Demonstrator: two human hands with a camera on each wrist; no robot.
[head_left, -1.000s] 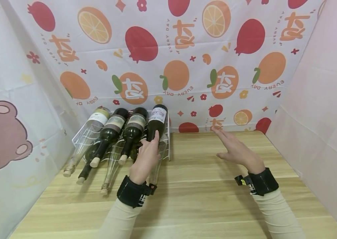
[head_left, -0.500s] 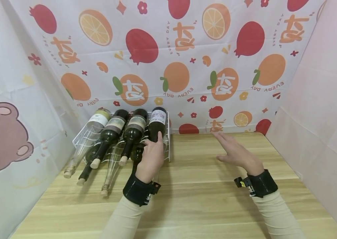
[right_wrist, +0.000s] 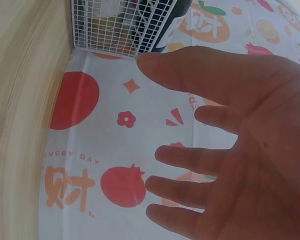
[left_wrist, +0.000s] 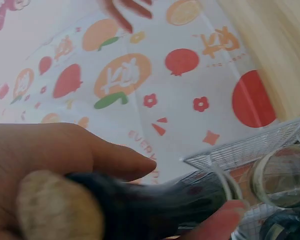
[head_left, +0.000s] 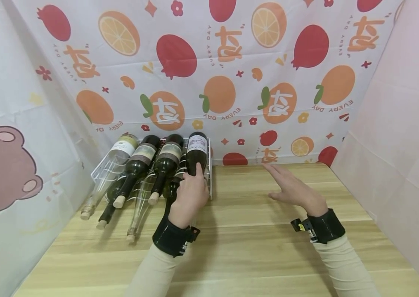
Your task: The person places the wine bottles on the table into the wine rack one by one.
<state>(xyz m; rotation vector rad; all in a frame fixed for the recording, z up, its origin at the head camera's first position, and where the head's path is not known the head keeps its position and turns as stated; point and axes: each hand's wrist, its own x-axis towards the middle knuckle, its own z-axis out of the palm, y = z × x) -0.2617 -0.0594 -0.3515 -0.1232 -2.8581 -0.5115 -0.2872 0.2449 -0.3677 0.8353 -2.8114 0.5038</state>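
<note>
A dark wine bottle (head_left: 196, 150) with a pale label lies at the right end of the top row on a white wire rack (head_left: 210, 181), base toward the back wall. My left hand (head_left: 190, 196) grips it by the neck, index finger stretched along the glass. In the left wrist view the bottle's cork (left_wrist: 57, 210) sits close to the palm, with the thumb and a finger on opposite sides of the neck. My right hand (head_left: 294, 187) is held over the table to the right, fingers extended and palm bare in the right wrist view.
Two dark green bottles (head_left: 139, 163) (head_left: 167, 161) and a clear bottle (head_left: 118, 154) share the top row. More corked bottles lie below, including a clear one (head_left: 140, 210). The wooden table (head_left: 254, 247) meets a fruit-print cloth (head_left: 239, 123) behind, with pale cloth walls at both sides.
My left hand has shifted slightly to the right, turning the bottle so that its neck end swings right and it lies straighter on the rack. The right hand has barely moved.
</note>
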